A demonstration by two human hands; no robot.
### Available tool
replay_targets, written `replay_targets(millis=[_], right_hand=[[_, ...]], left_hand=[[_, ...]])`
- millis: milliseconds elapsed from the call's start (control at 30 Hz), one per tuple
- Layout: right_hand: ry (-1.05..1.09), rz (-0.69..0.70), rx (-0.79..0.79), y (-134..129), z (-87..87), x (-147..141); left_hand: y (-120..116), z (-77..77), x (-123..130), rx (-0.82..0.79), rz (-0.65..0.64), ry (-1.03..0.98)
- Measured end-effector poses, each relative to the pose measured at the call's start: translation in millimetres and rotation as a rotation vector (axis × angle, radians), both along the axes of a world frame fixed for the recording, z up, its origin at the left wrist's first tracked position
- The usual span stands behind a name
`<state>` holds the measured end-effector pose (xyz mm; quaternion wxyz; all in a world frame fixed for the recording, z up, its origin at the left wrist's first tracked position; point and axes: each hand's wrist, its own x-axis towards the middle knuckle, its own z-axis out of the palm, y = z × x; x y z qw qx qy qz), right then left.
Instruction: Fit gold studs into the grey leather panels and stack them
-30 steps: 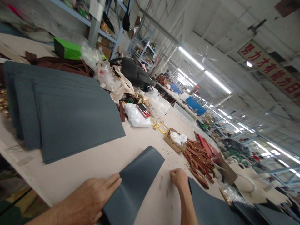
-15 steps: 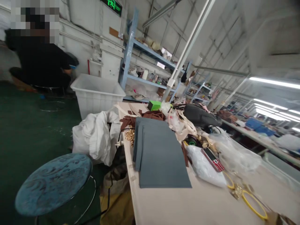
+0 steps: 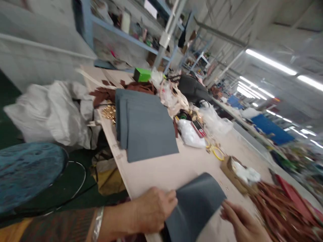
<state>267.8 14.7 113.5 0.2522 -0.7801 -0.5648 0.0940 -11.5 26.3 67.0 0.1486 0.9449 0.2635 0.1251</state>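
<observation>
A dark grey-blue sheet [image 3: 194, 205], bent into a curve, is held over the near part of the table. Its left edge is pinched by my left hand [image 3: 153, 208], which has a silver bracelet at the wrist. On the opposite edge, my right hand [image 3: 242, 220] grips the sheet between thumb and fingers. The sheet's near end runs out of the bottom of the view. Farther up the table lies a stack of similar grey sheets [image 3: 152, 126], slightly fanned at its left side.
Beyond the stack are brown strips [image 3: 141, 87], a green box [image 3: 142, 74] and a black-and-red phone [image 3: 198, 128]. Yellow-handled scissors [image 3: 217, 153] lie on the table [image 3: 151, 174]. A cardboard box [image 3: 234, 174] and reddish-brown strips [image 3: 275, 208] are at right. A blue stool [image 3: 30, 171] stands left.
The view has swung right and down. Both my hands have come into view with a curved grey sheet between them. The stack still lies on the table.
</observation>
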Motion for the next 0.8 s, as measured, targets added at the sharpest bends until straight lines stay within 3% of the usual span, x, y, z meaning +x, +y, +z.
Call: replay_targets(millis=[33, 100, 267, 600, 800], right_hand=[[0.090, 0.034, -0.047, -18, 1.4, -8], [0.288, 0.145, -0.141, -28, -3.8, -36], [0.350, 0.316, -0.306, -1, -28.0, -87], [0.316, 0.378, -0.406, 11, -15.4, -96], [0.322, 0.285, -0.509, 23, -17.2, -98]], left_hand=[[0, -0.4, 1, -0.012, -0.008, -0.009], [2, -0.6, 2, -0.031, -0.027, -0.014], [1, 0.3, 0, -0.047, -0.025, 0.016], [0, -1.8, 0, -0.076, -0.022, 0.032], [0, -9.0, 1, -0.149, -0.007, -0.002]])
